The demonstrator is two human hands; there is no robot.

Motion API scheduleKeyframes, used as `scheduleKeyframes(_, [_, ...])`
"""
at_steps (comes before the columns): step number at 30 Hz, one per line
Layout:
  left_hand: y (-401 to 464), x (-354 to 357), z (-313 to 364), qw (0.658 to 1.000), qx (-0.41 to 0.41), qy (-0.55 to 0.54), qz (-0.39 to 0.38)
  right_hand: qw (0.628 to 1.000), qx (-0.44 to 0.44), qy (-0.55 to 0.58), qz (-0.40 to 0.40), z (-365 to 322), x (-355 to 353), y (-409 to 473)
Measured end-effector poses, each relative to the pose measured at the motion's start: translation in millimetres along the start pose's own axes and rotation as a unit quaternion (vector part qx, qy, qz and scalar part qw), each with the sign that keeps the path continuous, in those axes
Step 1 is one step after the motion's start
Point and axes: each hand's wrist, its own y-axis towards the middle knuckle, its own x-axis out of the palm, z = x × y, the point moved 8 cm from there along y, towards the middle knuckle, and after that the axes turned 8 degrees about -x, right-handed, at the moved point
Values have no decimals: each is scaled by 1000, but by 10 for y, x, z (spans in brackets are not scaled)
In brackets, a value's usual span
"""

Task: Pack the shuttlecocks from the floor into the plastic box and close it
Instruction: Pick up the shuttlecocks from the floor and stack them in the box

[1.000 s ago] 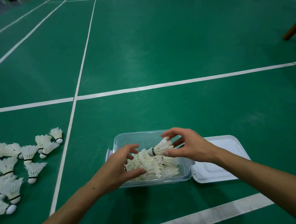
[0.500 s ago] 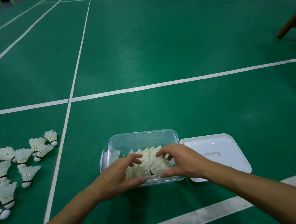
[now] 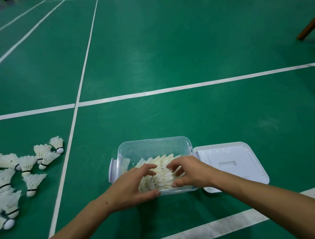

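A clear plastic box (image 3: 151,147) stands open on the green court floor, its near half filled with white feather shuttlecocks (image 3: 162,177). My left hand (image 3: 133,186) curls over the left side of that pile, its thumb against the box's front wall. From the right, my right hand (image 3: 189,171) cups the same pile with bent fingers on top and the thumb low at the front. The white lid (image 3: 230,163) lies flat to the right of the box, touching it. Several loose shuttlecocks (image 3: 28,162) lie on the floor at the far left.
White court lines (image 3: 76,109) cross the floor beyond the box, along its left and in front of it. A brown wooden leg (image 3: 309,26) stands at the upper right edge.
My right hand has lowered the shuttlecock it held into the box and now rests on the pile. My left hand has stayed on the pile's left side.
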Motion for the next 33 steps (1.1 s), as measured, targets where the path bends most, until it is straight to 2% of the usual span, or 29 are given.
scheduleKeyframes(5, [31, 37, 22, 1000, 11, 17, -9, 1000, 1, -1, -10, 16, 44, 85])
scheduleKeyframes(12, [-25, -65, -42, 999, 7, -48, 20, 999, 4, 22, -35, 8, -25, 45])
scheduleKeyframes(15, [-104, -175, -81, 997, 11, -66, 49, 999, -3, 29, -22, -54, -132, 1])
scheduleKeyframes(18, [-242, -414, -161, 989, 17, -90, 115, 1000, -19, 15, 9, -201, -289, -18])
scheduleKeyframes(23, [-645, -900, -691, 958, -41, -146, 243, 995, -82, -8, 48, -792, -494, 193])
scheduleKeyframes(27, [-1060, -1161, -1409, 909, -133, -221, 327, 990, -134, 7, 44, -1416, -385, 622])
scheduleKeyframes(30, [-1312, -1246, -1905, 880, -187, -249, 357, 986, -163, 1, 33, -1803, -173, 1006])
scheduleKeyframes(33, [-1523, -1273, -2320, 865, -225, -252, 370, 983, -183, -24, 5, -2124, 146, 1409])
